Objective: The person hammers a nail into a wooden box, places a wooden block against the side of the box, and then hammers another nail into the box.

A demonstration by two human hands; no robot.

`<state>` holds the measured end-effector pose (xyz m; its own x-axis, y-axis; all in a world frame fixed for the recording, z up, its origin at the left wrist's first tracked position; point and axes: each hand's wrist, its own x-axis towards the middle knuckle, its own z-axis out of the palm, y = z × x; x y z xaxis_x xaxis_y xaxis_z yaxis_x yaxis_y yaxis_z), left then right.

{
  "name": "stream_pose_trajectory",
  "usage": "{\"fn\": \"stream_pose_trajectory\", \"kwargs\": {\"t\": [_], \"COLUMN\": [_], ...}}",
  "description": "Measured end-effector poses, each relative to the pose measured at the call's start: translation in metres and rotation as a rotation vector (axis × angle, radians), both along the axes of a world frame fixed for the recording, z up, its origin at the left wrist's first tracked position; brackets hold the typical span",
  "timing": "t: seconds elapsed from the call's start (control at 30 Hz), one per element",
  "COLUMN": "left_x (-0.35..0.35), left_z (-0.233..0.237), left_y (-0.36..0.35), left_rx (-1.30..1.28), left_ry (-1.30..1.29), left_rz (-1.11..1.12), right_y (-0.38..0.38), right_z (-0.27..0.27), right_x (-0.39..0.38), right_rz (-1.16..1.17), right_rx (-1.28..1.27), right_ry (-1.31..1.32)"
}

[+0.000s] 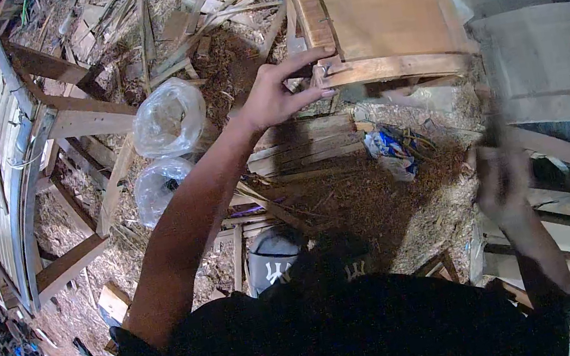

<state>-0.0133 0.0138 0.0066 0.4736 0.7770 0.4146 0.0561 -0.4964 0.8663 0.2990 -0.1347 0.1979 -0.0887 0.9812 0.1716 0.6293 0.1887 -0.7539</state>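
Note:
A wooden framed panel (386, 18) with a curved near rail stands at the upper middle. My left hand (274, 93) has its thumb and index finger closed around the panel's near left corner, where a small dark spot shows between the fingertips. At the right, my right hand (502, 179) is smeared by motion, its fingers seemingly wrapped round a blurred stick-like tool (495, 124). That tool's far end cannot be made out. The right hand is apart from the panel, nearer to me and to the right of it.
A slatted wooden frame (61, 125) stands at the left. Clear plastic-wrapped rolls (169, 118) sit beside my left forearm. A blue and white packet (392, 152) lies on the sawdust-covered ground. Grey boards (544, 59) stand at the right, and scrap strips (197, 12) litter the back.

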Motion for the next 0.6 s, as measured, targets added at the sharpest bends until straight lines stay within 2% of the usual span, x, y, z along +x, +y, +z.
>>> {"fn": "stream_pose_trajectory", "kwargs": {"t": [0.07, 0.1, 0.23, 0.33, 0.4, 0.47, 0.53, 0.6], "left_x": [-0.001, -0.002, -0.001, 0.0, -0.001, 0.0, 0.0, 0.001], "left_z": [-0.003, -0.002, 0.0, 0.002, 0.003, 0.007, 0.007, 0.0], "left_y": [-0.002, -0.002, -0.001, -0.001, -0.004, -0.001, 0.002, -0.005], "left_rx": [0.0, -0.007, -0.049, -0.004, 0.017, 0.056, 0.017, 0.013], "left_ry": [0.009, 0.021, 0.025, -0.021, -0.001, 0.019, 0.022, 0.005], "left_rz": [0.012, 0.025, 0.005, 0.007, 0.019, 0.037, 0.04, 0.037], "right_y": [0.014, 0.015, 0.018, 0.005, 0.002, 0.02, 0.022, 0.016], "right_z": [-0.006, -0.007, 0.014, 0.024, 0.005, -0.004, -0.005, 0.002], "right_x": [-0.009, -0.012, -0.01, -0.006, -0.007, -0.02, -0.014, -0.012], "right_rz": [0.426, 0.39, 0.277, -0.074, -0.03, 0.467, 0.461, 0.318], "right_rx": [-0.208, -0.129, -0.058, -0.163, -0.114, -0.163, -0.217, -0.041], "right_ry": [-0.507, -0.42, -0.411, -0.104, -0.049, -0.54, -0.513, -0.398]}}
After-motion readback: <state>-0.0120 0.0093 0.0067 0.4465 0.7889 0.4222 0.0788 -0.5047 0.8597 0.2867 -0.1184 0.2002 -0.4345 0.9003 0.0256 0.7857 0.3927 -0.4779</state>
